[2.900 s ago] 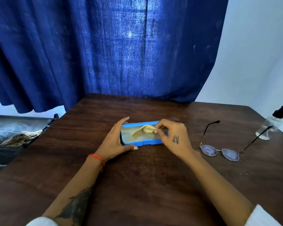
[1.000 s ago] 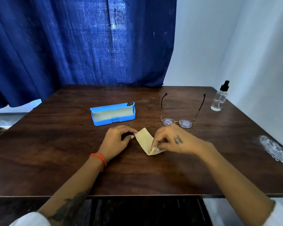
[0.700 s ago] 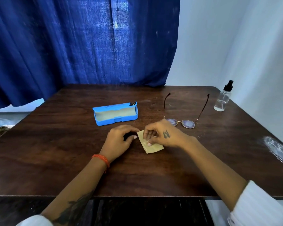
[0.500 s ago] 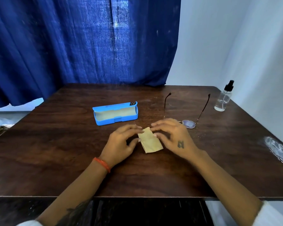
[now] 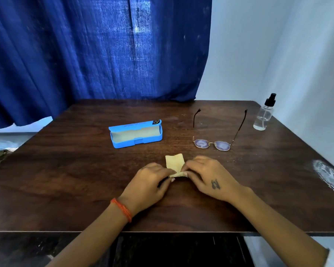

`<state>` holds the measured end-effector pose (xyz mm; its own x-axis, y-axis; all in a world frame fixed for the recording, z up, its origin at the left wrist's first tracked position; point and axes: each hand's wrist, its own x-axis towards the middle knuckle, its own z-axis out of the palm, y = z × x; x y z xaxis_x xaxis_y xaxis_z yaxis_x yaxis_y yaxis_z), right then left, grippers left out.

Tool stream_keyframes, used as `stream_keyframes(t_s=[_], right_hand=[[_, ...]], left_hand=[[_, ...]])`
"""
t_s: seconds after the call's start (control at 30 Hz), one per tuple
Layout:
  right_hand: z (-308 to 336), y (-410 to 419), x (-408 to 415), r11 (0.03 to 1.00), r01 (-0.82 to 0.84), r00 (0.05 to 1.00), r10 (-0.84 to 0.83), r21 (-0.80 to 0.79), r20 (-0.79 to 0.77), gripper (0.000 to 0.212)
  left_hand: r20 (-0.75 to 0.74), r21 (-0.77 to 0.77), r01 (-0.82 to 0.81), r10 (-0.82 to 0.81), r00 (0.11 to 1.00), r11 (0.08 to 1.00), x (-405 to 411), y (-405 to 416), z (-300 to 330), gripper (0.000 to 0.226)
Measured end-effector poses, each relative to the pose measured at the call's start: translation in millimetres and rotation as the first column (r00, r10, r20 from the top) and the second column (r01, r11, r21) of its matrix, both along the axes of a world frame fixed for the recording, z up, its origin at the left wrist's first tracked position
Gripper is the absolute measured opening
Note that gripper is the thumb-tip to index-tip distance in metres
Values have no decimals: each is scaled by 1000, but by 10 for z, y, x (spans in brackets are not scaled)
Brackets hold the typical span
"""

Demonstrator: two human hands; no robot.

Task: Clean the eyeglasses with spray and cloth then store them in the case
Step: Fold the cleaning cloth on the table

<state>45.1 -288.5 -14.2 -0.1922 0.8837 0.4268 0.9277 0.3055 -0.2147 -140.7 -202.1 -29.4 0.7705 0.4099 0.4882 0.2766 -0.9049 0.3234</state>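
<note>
A small beige cloth [image 5: 174, 162] lies on the dark wooden table [image 5: 75, 180] near its front middle. My left hand [image 5: 148, 185] and my right hand [image 5: 208, 178] both pinch the cloth's near edge with their fingertips; the far half lies flat. The blue glasses case [image 5: 136, 140] stands open behind the cloth to the left, with a pale lining and nothing inside. The eyeglasses [image 5: 212, 143] rest to the right with temples unfolded, pointing away. A clear spray bottle [image 5: 263, 117] with a black nozzle stands upright at the far right corner.
A blue curtain [image 5: 104, 45] hangs behind the table and a pale wall stands on the right. A whitish smear [image 5: 328, 174] marks the table's right edge. The table's front edge runs just below my wrists.
The cloth came out of the case and onto the table in front of me. In the last half second both hands slid toward me and pinched the cloth's near edge.
</note>
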Motion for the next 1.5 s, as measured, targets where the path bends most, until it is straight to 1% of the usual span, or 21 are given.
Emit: stream_keyframes(t_s=[0.07,0.13,0.2,0.27,0.33,0.4,0.47,0.5,0.57,0.63,0.77,0.83,0.93,1.0,1.07,1.13,1.2,1.23,1.3,1.4,1.5], right_hand=[[22,24,3,999,18,992,-22,-35,-124,7],[48,90,17,997,33,968,-50,-73,-244,8],[43,173,35,991,64,940,-101,-121,-326,7],[5,238,49,982,95,923,-148,-163,-356,6],[-32,257,53,982,127,930,-166,-138,-328,7],[-49,221,51,988,152,958,-143,17,-249,13],[-67,145,59,979,89,980,-54,181,-192,17],[-90,102,67,978,36,988,-4,203,-153,19],[-140,45,77,988,-53,995,63,143,-71,22],[-157,34,75,995,-65,997,67,74,-30,21],[-124,70,57,998,-51,999,51,33,12,11],[-86,84,57,999,-35,997,34,-4,-65,7],[3,138,108,997,6,970,-24,-73,-241,7],[65,193,156,986,2,938,-60,-165,-342,8],[106,243,200,969,-6,887,-110,-248,-449,7],[115,288,256,956,14,839,-170,-293,-516,4],[97,323,306,943,40,804,-227,-330,-549,4],[77,338,316,940,59,800,-246,-337,-547,4],[17,360,313,950,126,842,-254,-286,-475,5],[-60,336,281,976,183,939,-209,-115,-272,8],[-97,245,292,984,176,969,-180,-37,-172,20]], left_hand=[[74,-124,-39,48,996,992,-2,-24,25,17],[131,-315,-85,132,983,945,25,-9,51,14],[93,-486,-135,205,974,863,79,48,73,12],[38,-564,-191,256,966,804,135,98,78,13],[15,-547,-246,303,953,800,168,105,75,16],[44,-446,-262,313,949,856,158,73,55,24],[111,-304,-182,224,968,935,118,43,11,26],[112,-245,-130,161,981,961,89,35,-9,25],[49,-176,-82,92,995,981,37,30,-34,29],[-5,-128,-87,87,996,988,17,47,-48,35],[-16,-54,-72,71,997,996,55,43,-33,24],[2,-98,-64,65,998,993,85,35,-10,17],[59,-277,-75,95,994,958,159,65,52,10],[50,-429,-93,127,991,899,226,114,84,8],[14,-535,-123,154,988,836,304,172,91,8],[-2,-597,-142,175,984,790,389,217,87,10],[-9,-581,-168,200,980,796,471,254,74,12],[-20,-536,-191,214,977,823,502,268,68,11],[-25,-449,-223,238,971,865,531,295,60,15],[-17,-449,-239,259,966,861,540,354,64,27],[24,-455,-252,295,955,854,581,440,100,28]])
